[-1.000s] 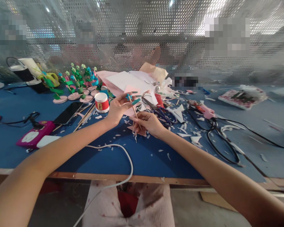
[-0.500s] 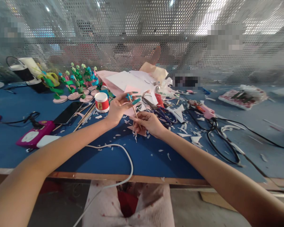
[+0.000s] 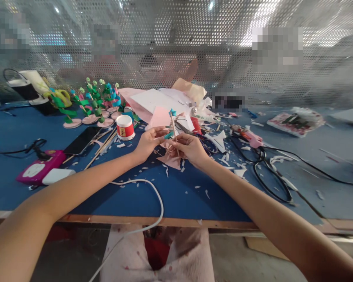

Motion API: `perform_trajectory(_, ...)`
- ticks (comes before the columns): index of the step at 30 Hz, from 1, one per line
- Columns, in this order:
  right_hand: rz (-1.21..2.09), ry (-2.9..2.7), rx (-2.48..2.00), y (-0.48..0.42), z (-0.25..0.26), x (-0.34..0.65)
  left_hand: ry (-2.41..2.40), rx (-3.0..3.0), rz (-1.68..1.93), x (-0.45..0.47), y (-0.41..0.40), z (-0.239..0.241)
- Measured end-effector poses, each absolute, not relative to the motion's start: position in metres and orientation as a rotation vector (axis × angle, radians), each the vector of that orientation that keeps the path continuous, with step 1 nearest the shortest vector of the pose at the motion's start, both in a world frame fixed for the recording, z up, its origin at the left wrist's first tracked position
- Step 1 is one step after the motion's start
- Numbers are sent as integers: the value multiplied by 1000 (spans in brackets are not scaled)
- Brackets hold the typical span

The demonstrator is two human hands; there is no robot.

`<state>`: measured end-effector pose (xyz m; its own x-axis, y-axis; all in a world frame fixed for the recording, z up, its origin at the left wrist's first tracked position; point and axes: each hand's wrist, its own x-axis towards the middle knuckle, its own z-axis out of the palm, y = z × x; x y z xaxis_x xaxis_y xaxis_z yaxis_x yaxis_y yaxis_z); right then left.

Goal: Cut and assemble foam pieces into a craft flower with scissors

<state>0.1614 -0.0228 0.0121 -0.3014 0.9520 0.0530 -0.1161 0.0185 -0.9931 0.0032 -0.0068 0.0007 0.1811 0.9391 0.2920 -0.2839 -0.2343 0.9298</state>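
Note:
My right hand [image 3: 191,148] pinches a thin wooden stick [image 3: 174,127] and holds it nearly upright. A small blue paper flower [image 3: 172,112] sits on the stick's top end. Close beside it, my left hand [image 3: 149,141] has thumb and fingers drawn together at the stick, on a narrow teal strip [image 3: 168,135]. Whether the strip touches the stick I cannot tell. Under both hands lies a pink paper scrap [image 3: 170,161], among white clippings.
Left of my hands stand a red-and-white tub [image 3: 125,127], a phone [image 3: 82,141] and a purple power socket [image 3: 41,166]. Several finished paper plants [image 3: 72,123] stand behind. Paper sheets [image 3: 153,101] pile up at the back. A black cable [image 3: 258,168] loops on the right; a white cable [image 3: 160,199] crosses the front edge.
My left hand has come down from the blue flower to lower on the stick. The stick stands more upright, its flower now free above my fingers. The view has shifted slightly.

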Motion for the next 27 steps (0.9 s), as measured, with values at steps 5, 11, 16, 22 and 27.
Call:
perform_trajectory(5, 1438, -1361, -977, -22, 14, 164, 724, 1295, 1355, 3, -6, -1)
perform_trajectory(11, 1494, -1352, -933, -23, 17, 164, 729, 1283, 1356, 5, -7, 0)
perform_trajectory(16, 1479, -1373, -929, -21, 15, 166, 748, 1289, 1354, 5, -7, 1)
perform_trajectory(22, 1508, -1362, -894, -20, 14, 166, 759, 1346, 1345, 5, -6, -2)
perform_trajectory(27, 1542, -1399, -934, -23, 14, 162, 939, 1631, 1628, -2, -10, 3)
